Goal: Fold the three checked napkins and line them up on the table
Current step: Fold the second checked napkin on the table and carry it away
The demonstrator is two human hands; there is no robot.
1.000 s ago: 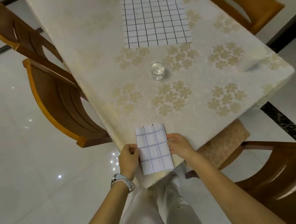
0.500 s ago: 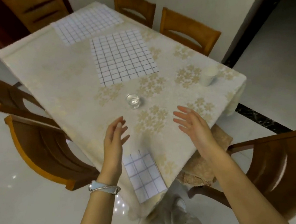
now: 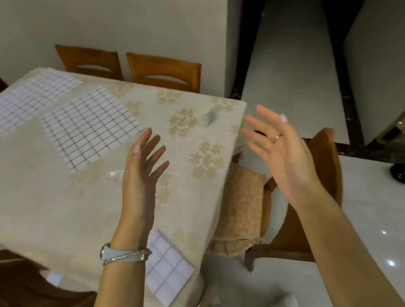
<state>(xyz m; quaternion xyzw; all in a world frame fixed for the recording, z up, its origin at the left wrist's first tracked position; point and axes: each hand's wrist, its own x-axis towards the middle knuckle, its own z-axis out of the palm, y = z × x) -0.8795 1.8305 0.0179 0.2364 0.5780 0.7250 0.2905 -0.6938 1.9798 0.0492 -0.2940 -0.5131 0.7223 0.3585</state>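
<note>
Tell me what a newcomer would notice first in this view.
Both hands are raised, open and empty: the left hand over the table, the right hand past its right edge. A folded napkin lies at the near corner by the left wrist. The nearer flat napkin lies mid-table, the farther flat napkin at the far-left end.

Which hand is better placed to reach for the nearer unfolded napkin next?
Probably the left. The left hand hovers open over the table, fingertips close to a corner of the nearer unfolded napkin. The right hand is open too, but beyond the table's right edge, above a chair.
</note>
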